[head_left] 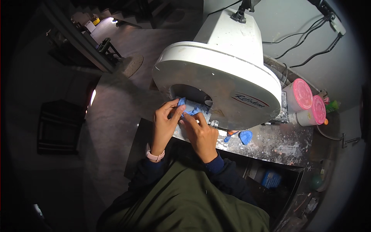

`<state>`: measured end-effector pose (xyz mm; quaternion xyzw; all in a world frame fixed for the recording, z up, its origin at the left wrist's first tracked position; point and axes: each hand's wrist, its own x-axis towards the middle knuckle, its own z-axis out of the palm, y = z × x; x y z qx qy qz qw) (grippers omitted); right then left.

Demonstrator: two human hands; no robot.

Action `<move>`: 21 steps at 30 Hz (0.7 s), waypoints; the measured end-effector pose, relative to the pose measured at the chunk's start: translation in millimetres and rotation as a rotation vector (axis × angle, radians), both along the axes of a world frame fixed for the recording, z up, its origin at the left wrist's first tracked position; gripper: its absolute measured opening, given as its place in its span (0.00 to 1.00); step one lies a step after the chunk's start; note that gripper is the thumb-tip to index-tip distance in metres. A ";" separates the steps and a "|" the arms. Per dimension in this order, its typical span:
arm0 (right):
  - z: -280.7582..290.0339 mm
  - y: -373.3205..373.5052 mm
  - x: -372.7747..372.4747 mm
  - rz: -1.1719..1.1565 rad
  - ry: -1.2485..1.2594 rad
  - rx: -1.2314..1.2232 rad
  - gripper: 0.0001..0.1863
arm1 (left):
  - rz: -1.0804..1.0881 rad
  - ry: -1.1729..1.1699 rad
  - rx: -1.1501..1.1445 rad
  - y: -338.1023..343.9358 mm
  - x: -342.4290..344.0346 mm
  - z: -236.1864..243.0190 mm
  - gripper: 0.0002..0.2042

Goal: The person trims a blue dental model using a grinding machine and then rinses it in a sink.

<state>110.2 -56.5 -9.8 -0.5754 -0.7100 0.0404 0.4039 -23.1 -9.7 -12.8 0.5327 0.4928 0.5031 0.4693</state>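
Note:
Both my hands are close together at the dark opening point(190, 92) of a white model trimmer with a grey face plate point(232, 89). A blue plaster piece point(181, 102), which looks like part of a dental cast, is pinched between the thumb and fingers of my left hand point(165, 121). My right hand point(201, 133) has its fingers bent and closed on the right part of the blue plaster point(193, 111). The fingers hide much of its outline, so I cannot tell whether it is one piece or two. Beneath lies the trimmer's small metal table point(203, 109).
On the plaster-stained counter point(266, 149) to the right lie another blue plaster piece point(245, 137) and an orange-and-blue handled tool point(228, 136). Two tubs with pink lids point(302, 94) stand by the wall. Black cables point(305, 40) hang behind; a dark stool point(60, 125) stands left.

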 end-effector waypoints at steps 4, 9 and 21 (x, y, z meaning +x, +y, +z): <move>-5.3 6.9 1.5 0.004 -0.030 0.026 0.10 | -0.056 0.092 0.051 1.0 -0.6 5.1 0.16; 1.1 9.7 0.0 0.013 -0.052 0.003 0.10 | -0.066 -0.033 -0.078 5.7 -2.2 2.0 0.16; 2.6 13.3 -0.6 0.002 -0.046 -0.001 0.11 | -0.004 -0.148 -0.082 7.2 2.5 0.4 0.09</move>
